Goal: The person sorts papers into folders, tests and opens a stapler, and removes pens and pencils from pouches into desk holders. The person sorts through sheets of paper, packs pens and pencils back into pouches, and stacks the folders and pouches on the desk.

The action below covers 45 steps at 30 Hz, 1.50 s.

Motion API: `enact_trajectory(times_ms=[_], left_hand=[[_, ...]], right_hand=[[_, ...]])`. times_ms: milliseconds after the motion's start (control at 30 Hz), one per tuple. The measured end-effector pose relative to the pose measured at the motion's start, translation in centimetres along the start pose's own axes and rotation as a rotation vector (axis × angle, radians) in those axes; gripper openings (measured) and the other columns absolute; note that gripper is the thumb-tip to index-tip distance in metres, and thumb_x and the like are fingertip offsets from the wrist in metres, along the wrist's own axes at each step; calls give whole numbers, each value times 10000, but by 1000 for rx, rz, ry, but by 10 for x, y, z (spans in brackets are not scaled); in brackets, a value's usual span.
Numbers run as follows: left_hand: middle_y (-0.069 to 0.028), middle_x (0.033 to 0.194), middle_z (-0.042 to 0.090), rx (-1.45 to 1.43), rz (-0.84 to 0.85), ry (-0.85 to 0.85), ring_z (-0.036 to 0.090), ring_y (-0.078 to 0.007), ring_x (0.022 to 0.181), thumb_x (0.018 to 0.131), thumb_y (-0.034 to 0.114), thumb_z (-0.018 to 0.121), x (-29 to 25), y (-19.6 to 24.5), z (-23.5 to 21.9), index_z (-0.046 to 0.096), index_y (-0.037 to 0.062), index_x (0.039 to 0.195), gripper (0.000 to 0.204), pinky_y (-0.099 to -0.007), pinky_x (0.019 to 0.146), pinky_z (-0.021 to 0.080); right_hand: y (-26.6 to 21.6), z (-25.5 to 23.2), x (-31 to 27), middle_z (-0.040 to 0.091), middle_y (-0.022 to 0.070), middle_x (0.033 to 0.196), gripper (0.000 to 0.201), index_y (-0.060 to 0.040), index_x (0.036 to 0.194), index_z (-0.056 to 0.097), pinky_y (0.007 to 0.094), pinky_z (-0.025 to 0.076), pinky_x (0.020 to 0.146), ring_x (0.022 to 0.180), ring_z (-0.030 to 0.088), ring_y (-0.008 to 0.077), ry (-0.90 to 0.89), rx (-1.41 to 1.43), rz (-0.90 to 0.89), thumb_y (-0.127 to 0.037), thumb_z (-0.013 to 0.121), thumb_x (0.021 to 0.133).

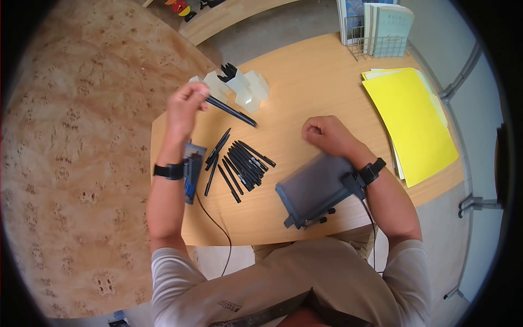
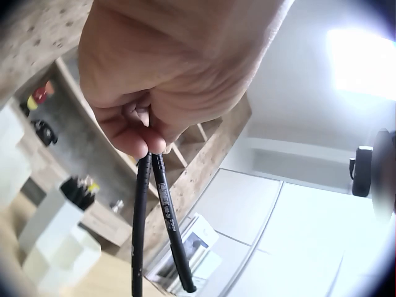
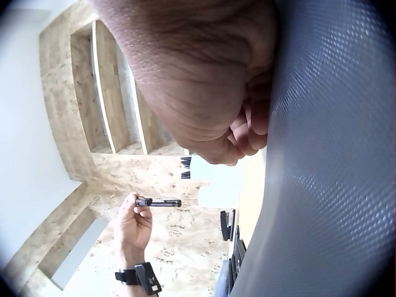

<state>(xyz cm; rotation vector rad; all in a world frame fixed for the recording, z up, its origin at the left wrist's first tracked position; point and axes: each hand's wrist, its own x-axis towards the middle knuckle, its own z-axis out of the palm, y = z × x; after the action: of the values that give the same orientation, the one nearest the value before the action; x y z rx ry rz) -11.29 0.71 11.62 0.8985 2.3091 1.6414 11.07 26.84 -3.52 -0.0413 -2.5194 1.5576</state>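
Between thumb and fingertips, the left hand point(image 1: 185, 106) pinches two black pens point(image 2: 172, 223) above the desk's left side; they fan apart in the left wrist view. More black pens point(image 1: 245, 166) lie in a loose pile below. Just beyond the left hand stand white hexagonal holders point(image 1: 256, 84), one with black pens point(image 1: 229, 71) in it. The right hand point(image 1: 329, 135) has curled fingers with nothing visible in them, beside a dark mesh pouch point(image 1: 313, 188). In the right wrist view the pouch point(image 3: 334, 148) fills the right side and partly hides the fingertips.
A yellow folder point(image 1: 411, 122) with papers lies at the desk's right. Books point(image 1: 392, 30) stand in a wire rack point(image 1: 376, 48) at the back right. A blue-grey item point(image 1: 192, 174) is by the left wrist. Cables hang from both wrist cameras.
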Motion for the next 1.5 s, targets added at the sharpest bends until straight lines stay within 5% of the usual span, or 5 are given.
enact_trajectory(times_ms=[267, 367, 467, 800, 1500], left_hand=[[27, 792, 646, -220, -467, -266, 590, -49, 659, 985, 129, 696, -31, -97, 46, 691, 25, 989, 105, -206, 608, 496], [-18, 737, 673, 292, -257, -284, 628, -86, 659, 970, 164, 716, -37, -81, 49, 700, -3, 1017, 173, -257, 597, 505], [-49, 750, 685, 585, 147, -17, 647, -154, 686, 939, 203, 742, -21, -75, 37, 701, -21, 1026, 244, -313, 634, 519], [-287, 1312, 617, 905, 191, 88, 633, -347, 1156, 877, 509, 761, 73, -51, 37, 556, -21, 1379, 758, -423, 935, 519], [-190, 899, 731, 749, 245, 32, 713, -310, 819, 936, 212, 705, 95, -35, 32, 727, 23, 1035, 215, -393, 764, 544]], right_hand=[[6, 2, 1, 578, -12, 666, 109, -24, 893, 690, 264, 448, 604, 639, 512, 69, 15, 75, -13, -123, 685, 939], [5, -1, 1, 686, 96, 749, 143, -44, 906, 708, 335, 516, 662, 680, 653, 218, -6, 57, 2, -185, 683, 915], [6, 2, 1, 595, 4, 676, 123, -22, 897, 691, 264, 454, 611, 648, 532, 73, 18, 86, -19, -137, 688, 940], [6, 0, 0, 687, 101, 749, 144, -45, 907, 705, 338, 516, 656, 677, 655, 235, 9, 65, 0, -188, 690, 916], [2, -1, 0, 697, 114, 770, 128, -42, 913, 706, 351, 526, 673, 703, 670, 255, 16, 53, -3, -167, 683, 918]])
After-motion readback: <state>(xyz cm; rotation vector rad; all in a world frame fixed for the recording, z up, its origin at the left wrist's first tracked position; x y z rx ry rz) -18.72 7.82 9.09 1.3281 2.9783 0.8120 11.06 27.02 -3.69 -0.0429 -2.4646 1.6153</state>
